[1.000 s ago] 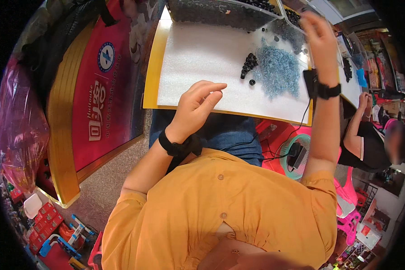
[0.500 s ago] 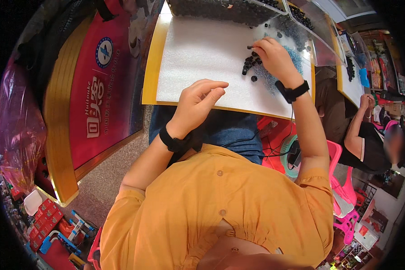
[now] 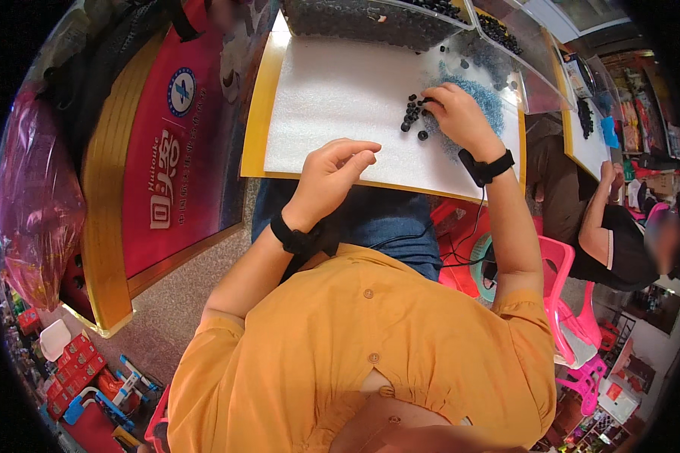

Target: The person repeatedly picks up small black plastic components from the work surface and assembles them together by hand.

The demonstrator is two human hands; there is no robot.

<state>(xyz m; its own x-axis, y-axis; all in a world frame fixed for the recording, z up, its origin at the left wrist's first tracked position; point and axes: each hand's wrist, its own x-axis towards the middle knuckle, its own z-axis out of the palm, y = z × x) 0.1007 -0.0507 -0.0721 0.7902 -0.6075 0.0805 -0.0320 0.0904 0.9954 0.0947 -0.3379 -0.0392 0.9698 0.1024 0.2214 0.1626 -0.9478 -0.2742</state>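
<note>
My right hand (image 3: 461,117) is over the small black pieces, thumb and fingertips pinched on a small black bead-like piece (image 3: 426,100). Just left of those fingers lies a loose cluster of black pieces (image 3: 410,115), some round like beads. A larger black round piece (image 3: 422,136) sits nearer to me. Under and beyond the right hand spreads a patch of tiny blue beads (image 3: 485,97). My left hand (image 3: 329,175) hovers at the near edge of the white foam sheet (image 3: 332,98), index finger stretched out, thumb slightly apart below it. Nothing shows between them; its palm is hidden.
Clear plastic bins (image 3: 378,26) with black pieces line the far side of the yellow-edged board (image 3: 255,136). Another clear bin (image 3: 521,72) stands at right. Left is a red-topped wooden table (image 3: 147,257). A person (image 3: 619,241) sits at a second board, right. Pink chair (image 3: 555,272) beside me.
My right hand has come down toward me, from above the black cluster to beside it. The cluster sits slightly differently. My left hand has hardly moved. The view has shifted slightly.
</note>
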